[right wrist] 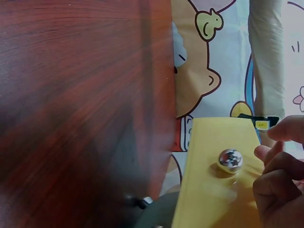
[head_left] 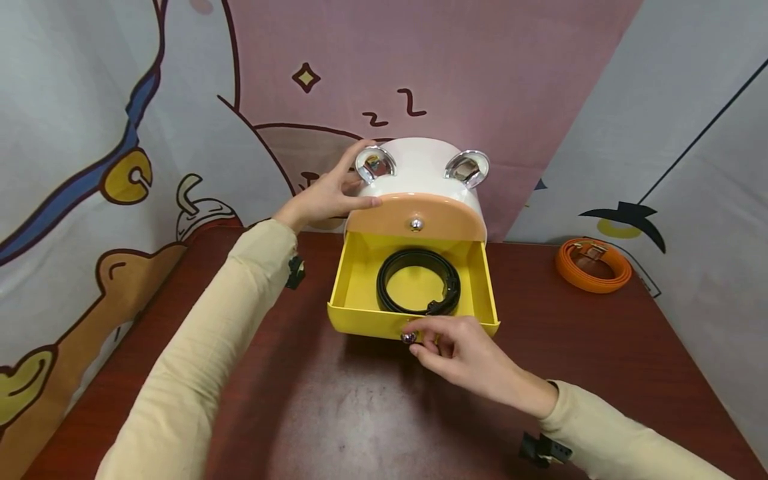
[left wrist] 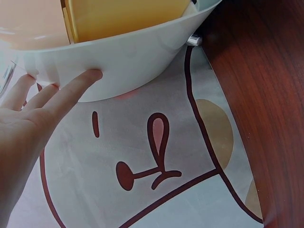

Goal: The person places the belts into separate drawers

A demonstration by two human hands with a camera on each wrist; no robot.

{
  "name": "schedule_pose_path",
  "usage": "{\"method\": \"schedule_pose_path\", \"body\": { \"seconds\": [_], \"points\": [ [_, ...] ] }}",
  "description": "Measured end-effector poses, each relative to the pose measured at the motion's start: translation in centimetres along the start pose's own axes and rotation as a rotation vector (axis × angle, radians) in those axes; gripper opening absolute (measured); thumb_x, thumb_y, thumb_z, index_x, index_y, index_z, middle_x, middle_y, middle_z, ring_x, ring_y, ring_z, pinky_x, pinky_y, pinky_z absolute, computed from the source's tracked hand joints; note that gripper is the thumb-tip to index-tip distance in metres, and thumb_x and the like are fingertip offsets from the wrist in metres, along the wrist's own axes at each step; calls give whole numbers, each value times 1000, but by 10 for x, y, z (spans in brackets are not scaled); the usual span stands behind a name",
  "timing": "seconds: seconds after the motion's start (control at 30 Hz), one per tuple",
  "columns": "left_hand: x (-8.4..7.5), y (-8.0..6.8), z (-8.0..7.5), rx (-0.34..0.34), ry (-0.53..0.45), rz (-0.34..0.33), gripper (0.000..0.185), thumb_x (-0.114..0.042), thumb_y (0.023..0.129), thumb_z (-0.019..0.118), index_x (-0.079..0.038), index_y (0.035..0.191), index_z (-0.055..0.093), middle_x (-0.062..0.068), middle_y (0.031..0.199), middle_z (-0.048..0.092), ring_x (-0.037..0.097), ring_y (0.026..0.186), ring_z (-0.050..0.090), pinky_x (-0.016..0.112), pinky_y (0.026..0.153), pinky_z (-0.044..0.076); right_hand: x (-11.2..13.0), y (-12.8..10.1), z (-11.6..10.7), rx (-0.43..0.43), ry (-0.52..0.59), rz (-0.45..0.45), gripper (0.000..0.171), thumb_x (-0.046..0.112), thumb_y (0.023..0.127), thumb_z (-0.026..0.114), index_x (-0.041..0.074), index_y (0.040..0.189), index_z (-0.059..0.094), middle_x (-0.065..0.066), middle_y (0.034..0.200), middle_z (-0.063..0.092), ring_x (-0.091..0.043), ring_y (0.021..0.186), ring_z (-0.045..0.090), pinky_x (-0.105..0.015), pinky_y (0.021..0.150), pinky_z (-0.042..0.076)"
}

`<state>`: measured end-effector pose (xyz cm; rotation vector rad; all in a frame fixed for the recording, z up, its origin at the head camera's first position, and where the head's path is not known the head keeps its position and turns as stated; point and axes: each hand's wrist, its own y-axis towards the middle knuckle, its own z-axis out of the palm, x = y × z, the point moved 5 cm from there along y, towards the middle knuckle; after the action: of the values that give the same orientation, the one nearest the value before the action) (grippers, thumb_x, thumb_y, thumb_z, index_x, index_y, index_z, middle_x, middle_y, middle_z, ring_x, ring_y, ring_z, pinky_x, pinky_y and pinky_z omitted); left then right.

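Right hand [head_left: 462,353] nearest, fingers curled at the small silver knob [head_left: 409,337] of the open yellow plastic drawer [head_left: 360,280] (black coiled belt [head_left: 418,283] inside), left hand [head_left: 327,195] flat against the white bear-eared box [head_left: 420,167], dark red wooden surface [head_left: 600,347], orange coiled belt [head_left: 593,264] well apart, no writing legible.

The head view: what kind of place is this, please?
Probably a staged indoor recording corner, not a lived-in room: cartoon-printed backdrop sheets hang as walls around a red-brown wooden table, which carries a bear-eared drawer box and an orange belt.

Orange belt [head_left: 593,265] coiled, table [head_left: 600,347] rt.
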<state>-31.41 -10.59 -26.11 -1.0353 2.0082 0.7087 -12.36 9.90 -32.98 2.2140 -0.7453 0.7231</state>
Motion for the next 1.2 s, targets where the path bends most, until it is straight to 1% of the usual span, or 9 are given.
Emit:
{"method": "schedule_pose_path", "body": {
  "seconds": [0.07,0.13,0.33,0.57,0.73,0.8,0.93,1.03,1.2],
  "points": [
    [8,4,0,-8,8,15,95,-30,85,76,-43,151,9,7,153,32,32,136,35,51,103,34,-2,-1,1,-9,4,3,18,1,86,69,6,104,70,14,64,45,3,51,38,-18,45,35],
    [8,5,0,-8,12,18,95,-30,85,76,-42,151,9,7,153,31,31,136,36,51,103,35,-3,-2,1,-20,4,6,19,0,86,69,7,104,70,14,63,45,3,51,38,-17,45,35],
    [7,5,0,-5,3,22,94,-29,86,76,-45,150,10,7,153,32,32,136,35,50,103,35,-10,-4,6,-51,-39,20,21,-2,84,70,8,103,70,15,62,46,3,50,39,-16,44,35],
    [7,6,-1,-7,6,14,94,-28,86,75,-42,151,10,4,152,33,32,136,35,51,104,34,-12,-5,10,-82,-104,-23,23,-2,82,72,8,102,69,15,61,44,4,50,38,-13,45,34],
    [7,5,-1,0,5,-7,95,-24,87,75,-38,153,7,5,154,28,33,137,33,52,105,32,-12,-6,11,-125,-136,-45,24,-2,79,74,8,101,70,15,60,44,4,51,39,-12,46,35],
    [3,2,0,3,2,-20,95,-22,87,74,-36,153,7,7,155,26,34,137,32,53,105,31,-12,-6,12,-139,-150,-50,25,-2,78,75,9,100,70,15,60,44,4,51,39,-12,47,35],
    [-13,-7,1,8,-3,-31,94,-18,88,72,-31,154,7,12,154,27,35,137,32,54,106,29,-13,-6,13,-162,-184,-53,25,-2,77,75,10,98,70,16,59,43,4,51,38,-12,47,34],
    [-24,-12,2,15,-1,-33,92,-17,89,71,-29,154,7,13,154,27,36,137,32,53,106,29,-13,-6,14,-172,-206,-48,25,-2,77,75,11,97,70,17,59,42,5,51,38,-12,47,34],
    [-27,-14,2,14,4,-27,92,-17,89,71,-28,154,7,12,155,26,36,137,32,53,106,30,-13,-6,14,-180,-226,-42,24,-3,77,76,11,96,70,17,60,43,5,52,38,-11,46,33]
  ]
}}
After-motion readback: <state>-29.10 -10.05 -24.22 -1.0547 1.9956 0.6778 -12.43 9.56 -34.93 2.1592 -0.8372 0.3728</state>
